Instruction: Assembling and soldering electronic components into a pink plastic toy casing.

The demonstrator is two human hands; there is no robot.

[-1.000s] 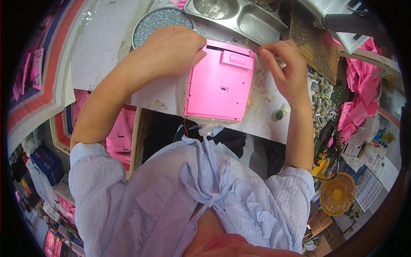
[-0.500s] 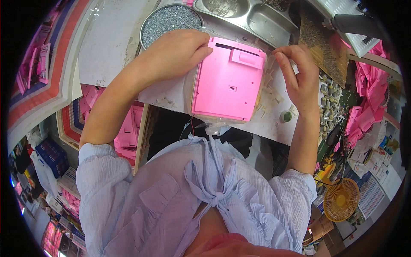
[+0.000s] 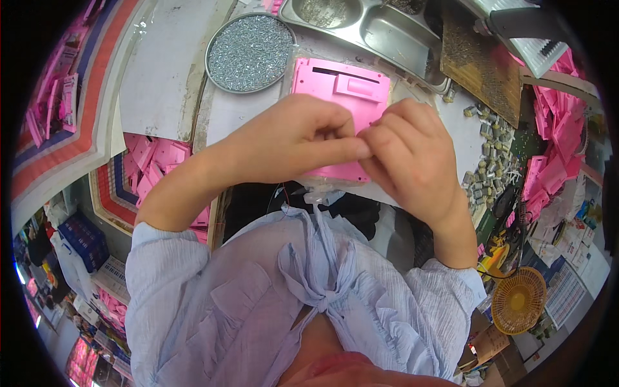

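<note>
A flat pink plastic housing [image 3: 342,74] lies on the worktable in front of me, with a slot near its far edge and a raised block below it. Over its middle and near part, my left hand [image 3: 309,138] and my right hand [image 3: 409,151] meet at the fingertips. The left thumb and index finger are pinched together against the right hand. Curled fingers close my right hand as well. Whatever the fingertips hold, if anything, is hidden. Clear plastic wrap [image 3: 319,193] shows under the housing's near edge.
A round tray of small screws [image 3: 250,51] stands at the far left, beside a steel compartment tray [image 3: 403,42]. Small metal motors [image 3: 487,158] lie heaped on the right, near a brown board [image 3: 480,68]. Pink parts [image 3: 558,148] fill the right side; more pink parts [image 3: 151,158] lie left.
My left hand has left the housing's upper left edge and moved nearer and right. My right hand has come in leftward, and the two now meet over the housing.
</note>
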